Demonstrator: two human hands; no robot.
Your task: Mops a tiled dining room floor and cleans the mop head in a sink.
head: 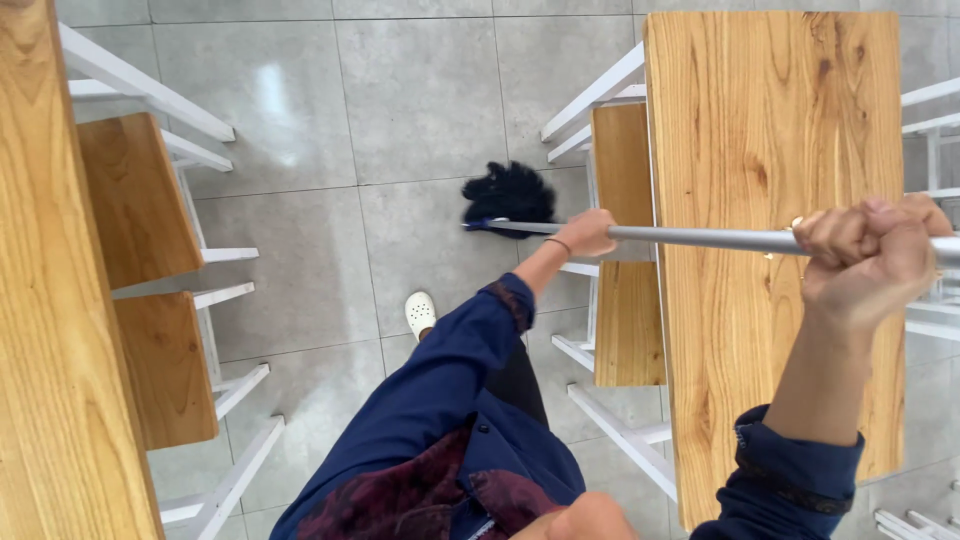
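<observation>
Both hands clench a mop handle (700, 238): left grip (588, 232) lower, right grip (868, 258) higher; black mop head (510, 192) on tiled floor (400, 100).

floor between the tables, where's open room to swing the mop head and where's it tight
Open tile runs down the aisle between the left benches and the mop head. It is tight at the right bench, whose white frame borders the mop head, and near the white shoe. Left hand and right hand grip the handle.

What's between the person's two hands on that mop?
Only the bare grey metal mop handle spans from the left hand to the right hand, passing over a wooden tabletop in the head view.
</observation>
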